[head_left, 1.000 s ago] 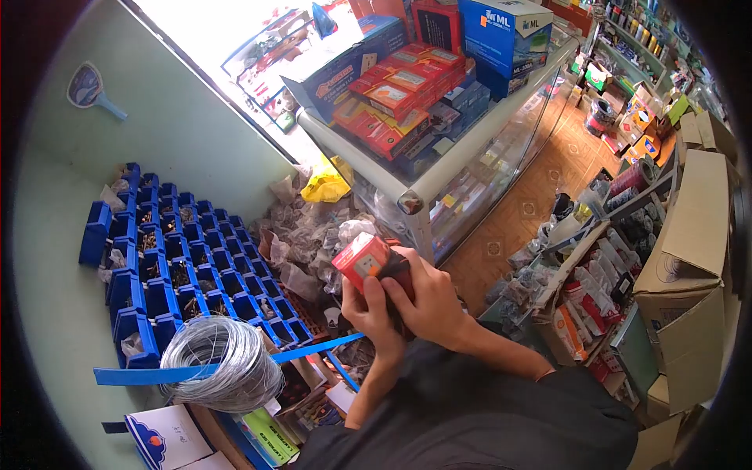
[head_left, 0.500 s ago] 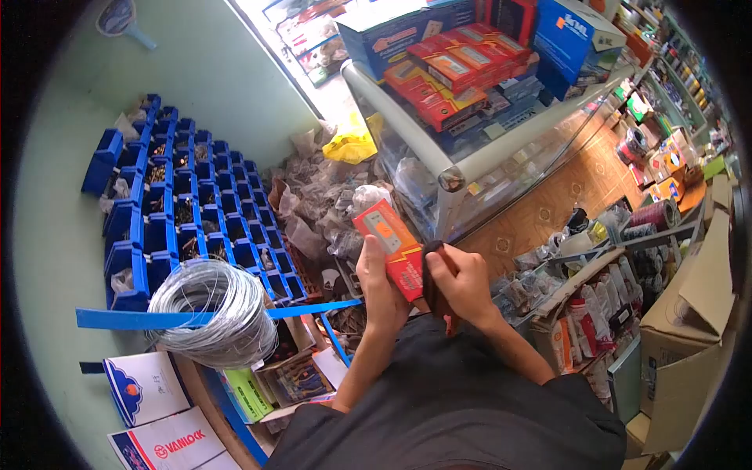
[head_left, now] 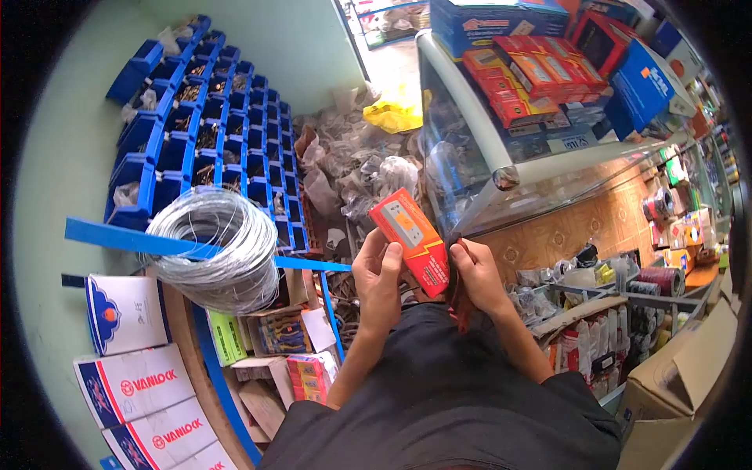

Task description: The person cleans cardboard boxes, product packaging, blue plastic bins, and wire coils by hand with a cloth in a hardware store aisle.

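My left hand [head_left: 377, 283] is closed around the lower left side of a flat red cardboard box [head_left: 413, 244], its thumb along the edge. A pale rectangular device is printed on the box's upper half, with a yellow zigzag and white lettering below. My right hand [head_left: 481, 280] is closed on a dark, narrow item [head_left: 457, 301] with a reddish-brown lower end, whose kind I cannot make out. This item sits right against the box's right edge. Both hands are held in front of my dark shirt.
A coil of silvery wire [head_left: 215, 254] hangs on a blue metal bar [head_left: 141, 239] at left. Behind it rise blue parts bins [head_left: 176, 153]. White VANLOCK boxes [head_left: 149, 382] stack at lower left. A glass display counter [head_left: 462, 102] carries red boxes [head_left: 548, 66]; an open carton [head_left: 674, 360] stands right.
The view has shifted, so the surroundings appear further down and the counter further right. The red box remains in my left hand; my right hand still grips the dark item beside it.
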The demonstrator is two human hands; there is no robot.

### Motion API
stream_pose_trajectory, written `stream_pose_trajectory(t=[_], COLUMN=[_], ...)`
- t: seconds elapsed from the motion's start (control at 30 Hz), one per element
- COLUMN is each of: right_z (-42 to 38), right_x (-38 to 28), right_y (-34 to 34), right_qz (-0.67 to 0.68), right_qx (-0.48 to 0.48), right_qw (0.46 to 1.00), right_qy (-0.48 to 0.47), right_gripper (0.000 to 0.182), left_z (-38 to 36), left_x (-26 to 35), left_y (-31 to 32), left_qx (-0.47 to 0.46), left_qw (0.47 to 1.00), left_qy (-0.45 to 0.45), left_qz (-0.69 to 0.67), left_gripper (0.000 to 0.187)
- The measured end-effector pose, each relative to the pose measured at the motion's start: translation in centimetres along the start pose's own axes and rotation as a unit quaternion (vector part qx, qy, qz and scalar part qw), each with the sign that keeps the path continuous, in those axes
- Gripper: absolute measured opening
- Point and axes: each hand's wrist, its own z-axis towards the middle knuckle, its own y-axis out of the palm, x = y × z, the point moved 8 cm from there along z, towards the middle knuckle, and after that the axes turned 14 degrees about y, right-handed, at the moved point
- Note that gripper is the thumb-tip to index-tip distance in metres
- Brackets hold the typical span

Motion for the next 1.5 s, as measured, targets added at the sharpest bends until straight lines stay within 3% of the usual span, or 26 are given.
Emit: stream_pose_trajectory(t=[0.13, 0.17, 0.27, 0.43, 0.6, 0.77, 0.8, 0.87, 0.93, 1.0, 1.03, 1.07, 1.1, 1.13, 1.2, 1.27, 1.33, 1.4, 1.5], right_z=[0.9, 1.1, 1.5, 3.0, 4.8, 6.5, 7.6, 8.2, 9.2, 9.1, 9.2, 9.3, 9.2, 9.3, 9.9, 10.6, 10.7, 10.3, 9.8], right_x=[-0.5, 0.4, 2.7, 3.2, 2.0, 5.4, 6.7, 7.6, 9.1, 9.2, 9.3, 9.4, 9.4, 9.5, 9.9, 9.9, 9.4, 8.6, 7.7], right_y=[2.4, 3.4, 4.8, 7.1, 10.0, 10.6, 10.1, 10.0, 9.7, 9.6, 9.7, 9.8, 9.7, 9.8, 9.5, 9.3, 9.3, 9.6, 9.6], right_qz=[0.098, 0.118, 0.136, 0.094, -0.135, -0.117, -0.138, -0.151, -0.175, -0.188, -0.193, -0.198, -0.210, -0.225, -0.256, -0.299, -0.336, -0.365, -0.401], right_qx=[-0.101, -0.140, -0.172, -0.193, -0.232, -0.242, -0.229, -0.230, -0.232, -0.229, -0.229, -0.228, -0.223, -0.224, -0.218, -0.201, -0.193, -0.192, -0.171], right_qw=[0.987, 0.974, 0.957, 0.962, 0.962, 0.956, 0.957, 0.955, 0.950, 0.949, 0.948, 0.949, 0.946, 0.942, 0.937, 0.932, 0.922, 0.911, 0.900], right_qy=[0.074, 0.133, 0.191, 0.171, 0.052, 0.115, 0.109, 0.109, 0.110, 0.111, 0.103, 0.095, 0.108, 0.104, 0.097, 0.045, 0.008, -0.010, -0.020], right_gripper=[0.035, 0.034, 0.034, 0.030, 0.030, 0.033, 0.034, 0.036, 0.037, 0.038, 0.039, 0.039, 0.040, 0.041, 0.043, 0.044, 0.044, 0.044, 0.044], left_z=[-0.8, -1.2, -2.2, -4.3, -8.1, -17.7, -16.9, -22.5, -28.0, -32.7, -37.9, -38.7, -41.0, -43.4, -47.0, -44.8, -48.4, -47.8, -46.3], left_x=[0.2, 0.1, 0.2, 1.1, 1.3, -3.5, 0.5, -1.3, -1.2, -0.2, -3.5, -1.0, -0.4, 0.0, 0.5, 4.4, 1.5, 2.0, 2.7], left_y=[-1.4, -1.8, -3.7, -6.5, -9.8, -19.1, -17.7, -22.5, -25.8, -28.2, -32.9, -31.5, -32.8, -34.5, -38.1, -37.7, -44.2, -46.1, -47.3], left_qx=[0.036, 0.047, 0.076, 0.132, 0.219, 0.428, 0.480, 0.513, 0.639, 0.675, 0.686, 0.728, 0.719, 0.704, 0.676, 0.629, 0.607, 0.586, 0.518], left_qw=[0.999, 0.999, 0.997, 0.991, 0.966, 0.869, 0.841, 0.821, 0.756, 0.728, 0.710, 0.658, 0.636, 0.598, 0.533, 0.490, 0.521, 0.520, 0.459], left_qy=[-0.014, -0.013, 0.014, 0.003, 0.026, 0.041, 0.077, 0.130, 0.108, 0.069, 0.047, 0.010, 0.009, -0.088, -0.158, -0.258, -0.261, -0.274, -0.353], left_qz=[-0.007, -0.006, 0.025, -0.032, -0.137, -0.244, -0.238, -0.214, -0.090, 0.096, 0.151, 0.193, 0.280, 0.373, 0.483, 0.545, 0.541, 0.558, 0.629], left_gripper=[0.035, 0.035, 0.035, 0.037, 0.040, 0.032, 0.025, 0.031, 0.037, 0.044, 0.053, 0.058, 0.060, 0.075, 0.070, 0.066, 0.066, 0.067, 0.069])
